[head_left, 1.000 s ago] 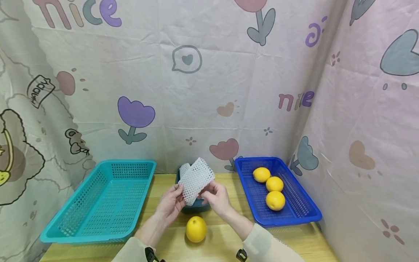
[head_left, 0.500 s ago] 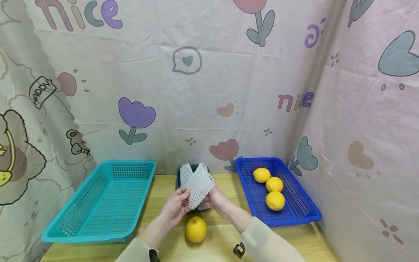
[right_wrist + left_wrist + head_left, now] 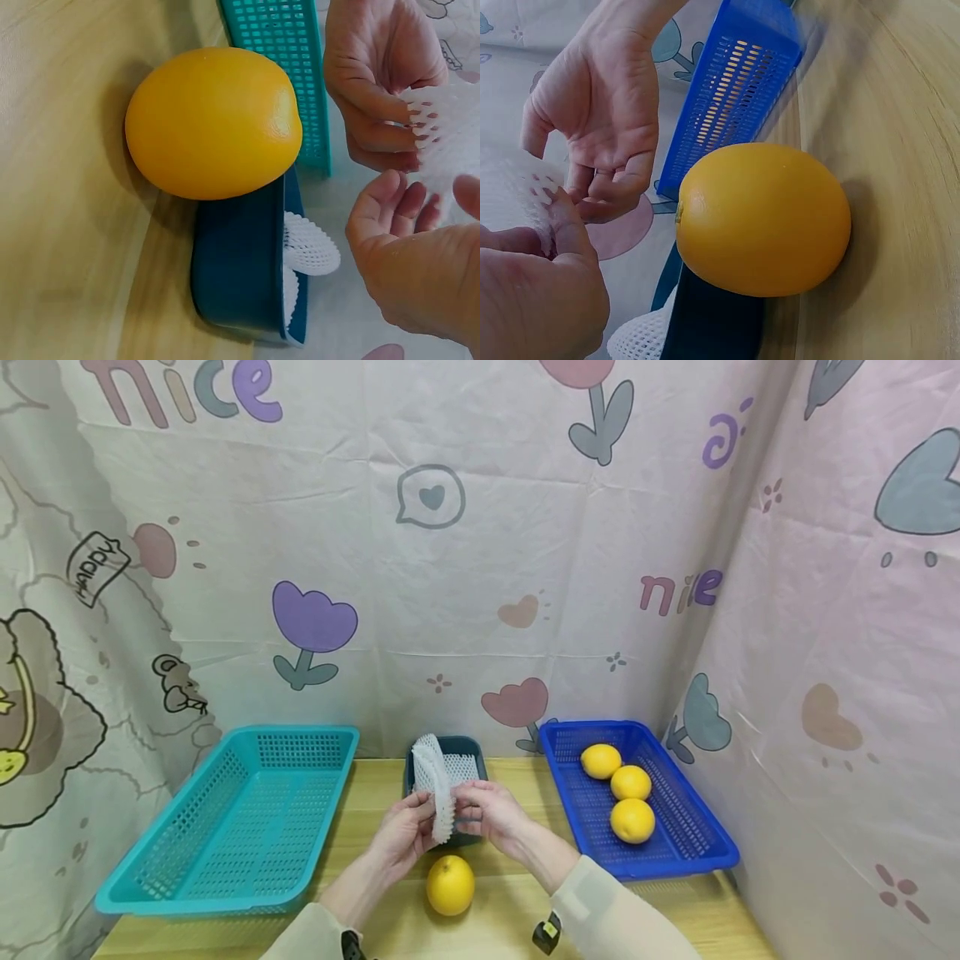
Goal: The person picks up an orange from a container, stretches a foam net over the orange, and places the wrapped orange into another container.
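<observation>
My left hand (image 3: 405, 831) pinches a white foam fruit net (image 3: 443, 810), turned nearly edge-on in the head view, between thumb and fingers. From the other side my right hand (image 3: 498, 817) reaches the same net, its fingertips at the edge. In the right wrist view its thumb (image 3: 466, 193) stands spread from the loosely bent fingers. Below the hands, a round yellow orange (image 3: 450, 886) rests on the table in front of a dark teal box (image 3: 236, 262). More white foam nets (image 3: 309, 244) lie in that box, one poking over its rim.
A turquoise mesh basket (image 3: 300, 860) stands on the left of the wooden table (image 3: 390, 927). On the right is a blue mesh basket (image 3: 678, 827) with three yellow fruits (image 3: 631, 821) in it. A printed cloth (image 3: 480, 593) hangs behind and at the sides.
The net has turned from broad side to nearly edge-on. My right hand has come from behind it to its right edge, while my left hand keeps its pinch. The orange has stayed put.
</observation>
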Available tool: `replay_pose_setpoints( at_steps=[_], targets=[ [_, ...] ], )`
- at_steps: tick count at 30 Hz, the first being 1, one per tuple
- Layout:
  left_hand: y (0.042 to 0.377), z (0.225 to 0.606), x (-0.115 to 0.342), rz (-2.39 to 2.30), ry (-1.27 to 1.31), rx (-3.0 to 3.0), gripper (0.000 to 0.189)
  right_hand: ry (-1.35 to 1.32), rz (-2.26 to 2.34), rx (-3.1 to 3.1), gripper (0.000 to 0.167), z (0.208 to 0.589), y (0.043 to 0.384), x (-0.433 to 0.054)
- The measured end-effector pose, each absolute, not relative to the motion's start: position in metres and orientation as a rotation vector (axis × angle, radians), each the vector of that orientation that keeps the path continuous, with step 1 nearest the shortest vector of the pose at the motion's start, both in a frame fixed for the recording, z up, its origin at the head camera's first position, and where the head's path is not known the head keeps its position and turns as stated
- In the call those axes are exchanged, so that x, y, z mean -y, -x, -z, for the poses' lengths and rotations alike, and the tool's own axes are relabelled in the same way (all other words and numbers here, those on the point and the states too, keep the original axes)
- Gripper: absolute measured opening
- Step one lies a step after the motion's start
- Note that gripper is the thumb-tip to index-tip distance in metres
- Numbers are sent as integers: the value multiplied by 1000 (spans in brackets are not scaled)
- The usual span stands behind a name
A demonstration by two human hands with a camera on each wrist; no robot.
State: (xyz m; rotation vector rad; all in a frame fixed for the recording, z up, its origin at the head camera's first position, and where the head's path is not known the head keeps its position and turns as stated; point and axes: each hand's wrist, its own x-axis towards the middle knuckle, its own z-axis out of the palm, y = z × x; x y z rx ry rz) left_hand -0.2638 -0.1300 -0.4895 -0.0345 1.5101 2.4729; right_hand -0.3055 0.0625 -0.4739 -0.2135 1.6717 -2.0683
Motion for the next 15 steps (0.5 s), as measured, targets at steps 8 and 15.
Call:
replay_pose_setpoints(
  at_steps=[8,15],
  targets=[
    [262,492,133,-2448,-13,-1467,16,185,2231,-1514,18,481,308,-66],
    [262,495,138,-2422,-37,-1365,24,194,2237,-1390,19,481,306,-69]
  ],
)
